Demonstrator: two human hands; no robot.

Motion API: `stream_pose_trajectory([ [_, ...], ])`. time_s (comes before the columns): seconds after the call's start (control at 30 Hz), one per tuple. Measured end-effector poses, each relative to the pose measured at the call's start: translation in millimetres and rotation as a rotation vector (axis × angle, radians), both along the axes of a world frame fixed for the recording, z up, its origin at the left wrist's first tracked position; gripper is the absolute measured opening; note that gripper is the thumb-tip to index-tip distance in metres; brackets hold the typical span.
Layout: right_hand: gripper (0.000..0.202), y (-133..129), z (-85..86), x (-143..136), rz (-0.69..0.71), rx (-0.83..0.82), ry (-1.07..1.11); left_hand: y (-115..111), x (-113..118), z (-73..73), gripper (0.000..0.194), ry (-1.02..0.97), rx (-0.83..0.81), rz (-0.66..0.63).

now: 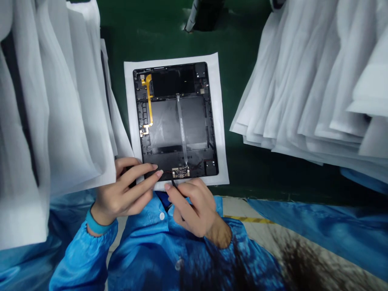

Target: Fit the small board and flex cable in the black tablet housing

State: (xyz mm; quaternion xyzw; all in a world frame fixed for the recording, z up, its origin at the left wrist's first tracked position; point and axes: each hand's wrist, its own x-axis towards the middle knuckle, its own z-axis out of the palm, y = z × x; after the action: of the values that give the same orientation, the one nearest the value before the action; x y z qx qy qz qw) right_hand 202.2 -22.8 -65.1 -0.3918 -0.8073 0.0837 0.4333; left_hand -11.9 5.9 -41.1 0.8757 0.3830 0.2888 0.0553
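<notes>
A black tablet housing (194,121) lies open on a white sheet (222,141), with a yellow flex cable (150,105) on its left side and a long grey ribbon cable (182,129) down its middle. Near the housing's bottom edge is a small circuit board (181,172). My left hand (127,190) rests at the lower left corner, fingertips beside a thin wire left of the board. Just below the board, my right hand (194,206) has its fingers closed on a slim dark tool (173,183), whose tip is near the bottom edge.
Stacks of white sheets or sleeves hang at the left (66,101) and right (303,89), the left stack close to my left hand. A metal post (191,16) stands at the back of the dark green table (236,161).
</notes>
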Motion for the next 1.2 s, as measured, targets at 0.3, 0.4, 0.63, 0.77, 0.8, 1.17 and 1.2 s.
stream_pose_trajectory([
  [0.3, 0.025, -2.2, 15.4, 1.4, -0.032, -0.204, 0.147, -4.4, 2.1, 4.2, 0.041, 0.149, -0.024, 0.026],
  [0.4, 0.026, -0.7, 17.2, -0.1, -0.02, -0.262, 0.247, -10.9, 6.5, 2.0, 0.042, 0.169, -0.04, 0.101],
  [0.63, 0.03, 9.7, 28.3, -1.9, 0.035, -0.362, 0.387, -13.2, 7.9, -3.3, 0.042, 0.122, -0.033, 0.155],
  [0.77, 0.032, 15.2, 27.4, -5.7, 0.006, -0.337, 0.39, -12.8, -0.8, -3.8, 0.034, -0.031, 0.02, 0.083],
  [0.8, 0.033, 15.6, 26.2, -6.4, -0.011, -0.338, 0.401, -13.7, -3.3, -3.6, 0.033, -0.053, 0.017, 0.076],
  [1.17, 0.033, 13.8, 18.8, -2.4, 0.01, -0.322, 0.361, -16.1, -7.3, -3.2, 0.037, -0.01, 0.009, 0.13],
  [1.2, 0.032, 13.9, 19.1, -2.7, 0.008, -0.32, 0.359, -15.8, -6.9, -3.2, 0.036, -0.009, 0.013, 0.128],
])
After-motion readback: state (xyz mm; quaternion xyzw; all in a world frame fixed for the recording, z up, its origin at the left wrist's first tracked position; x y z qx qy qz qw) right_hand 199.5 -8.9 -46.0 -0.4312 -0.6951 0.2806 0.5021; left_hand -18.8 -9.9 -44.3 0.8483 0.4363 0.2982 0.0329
